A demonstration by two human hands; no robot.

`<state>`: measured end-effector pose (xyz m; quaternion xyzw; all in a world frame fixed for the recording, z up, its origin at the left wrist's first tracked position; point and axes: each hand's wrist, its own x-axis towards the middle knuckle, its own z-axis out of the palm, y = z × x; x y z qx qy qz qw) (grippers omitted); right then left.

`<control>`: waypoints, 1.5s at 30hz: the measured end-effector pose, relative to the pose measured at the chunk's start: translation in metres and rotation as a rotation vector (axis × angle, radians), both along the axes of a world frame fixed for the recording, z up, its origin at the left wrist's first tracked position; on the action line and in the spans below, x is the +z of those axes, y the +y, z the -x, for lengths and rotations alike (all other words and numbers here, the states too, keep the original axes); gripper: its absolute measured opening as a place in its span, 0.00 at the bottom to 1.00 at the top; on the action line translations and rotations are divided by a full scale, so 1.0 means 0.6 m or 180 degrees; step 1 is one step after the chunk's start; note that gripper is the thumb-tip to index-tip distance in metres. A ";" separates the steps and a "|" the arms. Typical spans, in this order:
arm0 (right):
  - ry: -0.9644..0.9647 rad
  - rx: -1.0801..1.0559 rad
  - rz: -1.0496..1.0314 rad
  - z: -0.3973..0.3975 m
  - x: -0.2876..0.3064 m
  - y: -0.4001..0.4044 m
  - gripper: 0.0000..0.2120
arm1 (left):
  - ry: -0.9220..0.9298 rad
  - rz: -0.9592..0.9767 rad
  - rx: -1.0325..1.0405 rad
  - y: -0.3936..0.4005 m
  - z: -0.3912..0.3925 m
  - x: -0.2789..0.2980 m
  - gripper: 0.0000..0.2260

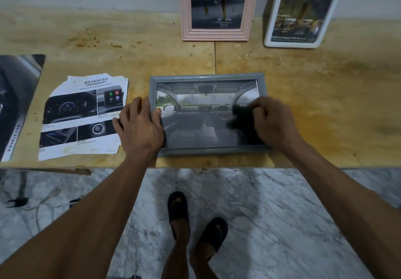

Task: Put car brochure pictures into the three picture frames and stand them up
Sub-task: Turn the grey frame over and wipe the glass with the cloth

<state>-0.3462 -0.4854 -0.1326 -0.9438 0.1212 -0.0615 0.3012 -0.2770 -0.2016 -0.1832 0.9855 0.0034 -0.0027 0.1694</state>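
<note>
A grey picture frame (pixel 207 77) lies flat, face up, near the table's front edge, with a car interior picture behind its glass. My left hand (pixel 140 125) presses flat on the frame's left side, fingers spread. My right hand (pixel 273 120) grips a blurred dark cloth (pixel 243 119) on the right part of the glass. A pink frame (pixel 217 34) with a car picture stands at the back against the wall. A white frame (pixel 293 43) with a picture leans beside it on the right.
A cut brochure page (pixel 84 115) headed ADVANCED lies left of the grey frame. A dark brochure (pixel 15 105) lies at the far left edge. The wooden table (pixel 325 96) ends just below the frame; marble floor, cables and my sandalled feet are beneath.
</note>
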 end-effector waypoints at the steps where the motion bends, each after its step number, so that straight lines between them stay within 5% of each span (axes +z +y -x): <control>1: -0.0088 -0.0266 0.0230 -0.012 -0.003 -0.015 0.16 | -0.0038 0.0010 0.0000 0.000 0.001 -0.001 0.21; 9: 0.0861 -0.0025 0.1582 -0.055 -0.058 0.025 0.28 | -0.0029 0.0024 0.0082 -0.005 0.000 -0.002 0.20; 24: 0.0246 0.0850 0.0043 -0.017 -0.062 0.042 0.17 | -0.0067 0.0026 0.0175 -0.008 0.001 -0.004 0.20; 36: 0.0148 0.1344 0.0354 0.060 -0.037 0.011 0.16 | -0.0062 0.0021 0.0179 -0.011 0.004 -0.002 0.19; 40: 0.0424 0.0765 0.0171 0.022 0.004 -0.004 0.12 | -0.0025 0.0053 0.0183 -0.012 0.006 0.001 0.19; 45: -0.0291 0.0580 0.0068 -0.093 0.013 0.093 0.10 | -0.0042 0.0054 0.0197 -0.013 0.006 0.002 0.19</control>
